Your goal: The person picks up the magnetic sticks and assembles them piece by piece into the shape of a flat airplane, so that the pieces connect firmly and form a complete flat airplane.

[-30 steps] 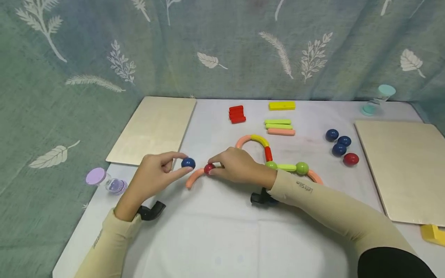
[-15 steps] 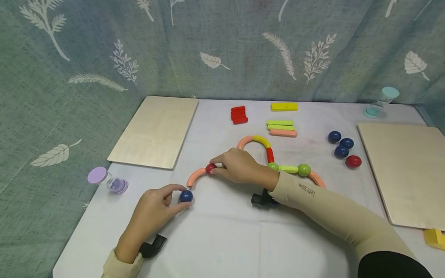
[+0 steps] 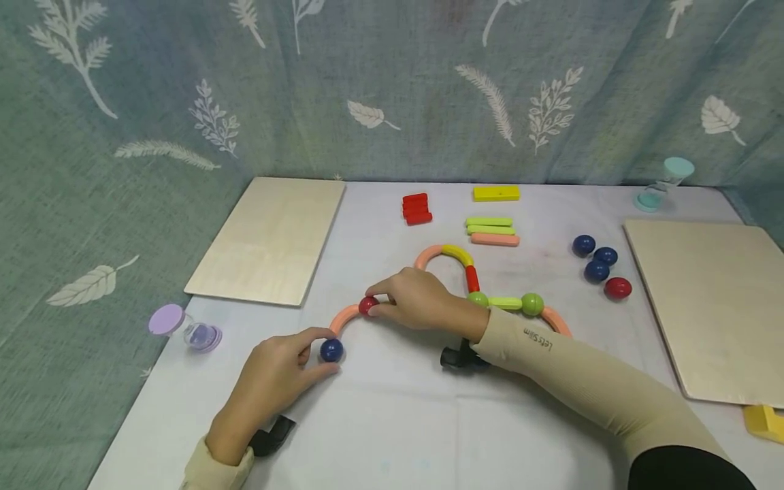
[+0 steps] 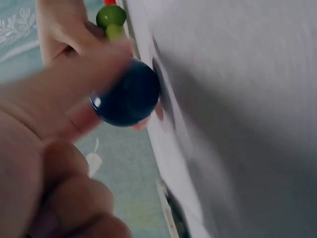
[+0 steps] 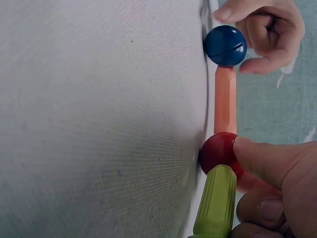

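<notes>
My right hand [image 3: 419,299] pinches a red ball [image 3: 367,305] between thumb and fingers. From that ball a curved orange stick [image 5: 225,99] leads to a blue ball [image 3: 331,350], which meets its end. Around the blue ball, the thumb and forefinger of my left hand [image 3: 269,374] are spread, with small gaps to it in the right wrist view. A ribbed lime-green stick [image 5: 216,198] joins the red ball's other side; my right hand hides it in the head view. Beyond lie an orange and yellow arch [image 3: 457,254], a red stick [image 3: 471,279] and green balls [image 3: 532,303].
At the back lie red sticks [image 3: 417,209], a yellow block [image 3: 496,194] and straight green sticks [image 3: 490,230]. Several loose balls [image 3: 597,271] sit beside the right board [image 3: 710,313]. A left board [image 3: 266,238] and two sand timers [image 3: 202,337] stand around the table.
My left hand has brought the blue ball toward me, to the free end of the curved orange stick, and its fingers have parted from it. The right hand stays on the red ball.
</notes>
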{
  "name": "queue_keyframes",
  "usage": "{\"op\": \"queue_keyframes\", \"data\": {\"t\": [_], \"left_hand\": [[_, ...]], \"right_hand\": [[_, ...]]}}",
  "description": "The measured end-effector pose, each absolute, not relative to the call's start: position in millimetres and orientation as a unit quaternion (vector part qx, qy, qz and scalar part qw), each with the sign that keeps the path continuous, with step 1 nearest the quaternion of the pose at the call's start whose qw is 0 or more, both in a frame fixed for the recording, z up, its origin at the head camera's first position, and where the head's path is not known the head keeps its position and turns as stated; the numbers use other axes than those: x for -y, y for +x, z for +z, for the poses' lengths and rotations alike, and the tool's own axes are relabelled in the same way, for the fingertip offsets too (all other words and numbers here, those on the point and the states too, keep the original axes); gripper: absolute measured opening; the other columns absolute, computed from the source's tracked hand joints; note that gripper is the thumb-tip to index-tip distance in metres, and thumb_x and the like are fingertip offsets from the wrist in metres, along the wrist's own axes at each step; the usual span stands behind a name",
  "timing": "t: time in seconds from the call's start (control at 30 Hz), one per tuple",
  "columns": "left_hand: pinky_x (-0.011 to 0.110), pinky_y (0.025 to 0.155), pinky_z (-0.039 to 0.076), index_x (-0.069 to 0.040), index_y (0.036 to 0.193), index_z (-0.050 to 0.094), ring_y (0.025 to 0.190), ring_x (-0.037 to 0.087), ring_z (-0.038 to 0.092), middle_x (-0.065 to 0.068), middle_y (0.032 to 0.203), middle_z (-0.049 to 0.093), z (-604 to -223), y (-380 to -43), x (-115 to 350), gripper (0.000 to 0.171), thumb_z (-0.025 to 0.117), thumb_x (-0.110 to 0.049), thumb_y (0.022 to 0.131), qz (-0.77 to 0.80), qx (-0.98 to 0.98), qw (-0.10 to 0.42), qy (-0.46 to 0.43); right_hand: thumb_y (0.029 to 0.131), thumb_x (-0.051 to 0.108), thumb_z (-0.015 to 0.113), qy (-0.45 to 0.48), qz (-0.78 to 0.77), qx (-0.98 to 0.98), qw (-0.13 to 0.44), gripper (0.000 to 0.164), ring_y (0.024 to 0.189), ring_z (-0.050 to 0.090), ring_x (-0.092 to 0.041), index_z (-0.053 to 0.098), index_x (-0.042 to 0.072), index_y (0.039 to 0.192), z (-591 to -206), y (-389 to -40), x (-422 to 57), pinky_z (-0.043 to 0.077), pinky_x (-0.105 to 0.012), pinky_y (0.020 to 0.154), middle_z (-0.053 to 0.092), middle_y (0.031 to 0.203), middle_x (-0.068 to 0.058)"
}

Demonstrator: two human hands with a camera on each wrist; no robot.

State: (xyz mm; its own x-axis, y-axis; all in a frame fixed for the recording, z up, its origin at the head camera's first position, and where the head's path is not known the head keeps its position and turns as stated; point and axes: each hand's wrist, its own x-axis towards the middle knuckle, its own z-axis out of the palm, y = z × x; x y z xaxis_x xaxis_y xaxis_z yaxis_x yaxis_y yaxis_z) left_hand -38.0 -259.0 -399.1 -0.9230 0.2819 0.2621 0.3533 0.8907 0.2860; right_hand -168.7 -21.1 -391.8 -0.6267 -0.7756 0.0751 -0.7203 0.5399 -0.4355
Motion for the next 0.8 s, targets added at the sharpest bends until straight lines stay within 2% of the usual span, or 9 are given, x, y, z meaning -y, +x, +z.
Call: {"op": "queue_keyframes", "data": {"t": [0.2, 0.4, 0.6, 0.7, 0.8], "left_hand": [[0.023, 0.041, 0.026, -0.027, 0.102, 0.068, 0.045, 0.004, 0.028, -0.011, 0.052, 0.031, -398, -53, 271, 0.033, 0.067, -0.052, 0.080, -0.237, 0.962, 0.083, -0.111], [0.026, 0.043, 0.028, -0.032, 0.091, 0.069, 0.046, 0.008, 0.030, -0.007, 0.051, 0.032, -401, -75, 282, 0.023, 0.064, -0.053, 0.083, -0.301, 0.953, 0.007, -0.045], [0.026, 0.042, 0.030, -0.032, 0.098, 0.070, 0.048, 0.008, 0.030, -0.003, 0.055, 0.030, -400, -67, 293, 0.026, 0.073, -0.047, 0.076, -0.376, 0.919, -0.050, -0.106], [0.025, 0.043, 0.029, -0.034, 0.103, 0.070, 0.049, 0.008, 0.029, -0.004, 0.057, 0.030, -401, -64, 296, 0.031, 0.077, -0.042, 0.074, -0.407, 0.897, -0.098, -0.139], [0.024, 0.043, 0.029, -0.034, 0.108, 0.069, 0.050, 0.007, 0.029, -0.005, 0.058, 0.030, -404, -63, 297, 0.036, 0.078, -0.040, 0.074, -0.417, 0.888, -0.123, -0.151]], "right_hand": [[0.085, 0.043, 0.066, -0.416, -0.218, -0.880, 0.069, 0.038, 0.051, 0.045, -0.007, 0.066, 0.024, 0.118, -390, -169, 20, 0.030, -0.024, 0.044, 0.050, 0.054, 0.011], [0.086, 0.041, 0.065, -0.412, -0.217, -0.882, 0.073, 0.039, 0.047, 0.041, -0.007, 0.064, 0.024, 0.121, -388, -168, 19, 0.027, -0.023, 0.043, 0.047, 0.051, 0.009], [0.087, 0.038, 0.064, -0.401, -0.226, -0.886, 0.050, 0.037, 0.044, 0.040, -0.007, 0.063, 0.026, 0.121, -377, -171, 1, 0.030, -0.023, 0.045, 0.047, 0.052, 0.010], [0.086, 0.037, 0.066, -0.379, -0.232, -0.895, 0.036, 0.033, 0.046, 0.041, -0.009, 0.066, 0.025, 0.117, -367, -179, -23, 0.032, -0.024, 0.046, 0.046, 0.053, 0.009], [0.086, 0.034, 0.067, -0.339, -0.235, -0.910, 0.036, 0.031, 0.046, 0.042, -0.013, 0.067, 0.022, 0.115, -358, -192, -54, 0.033, -0.027, 0.045, 0.047, 0.054, 0.005]]}}
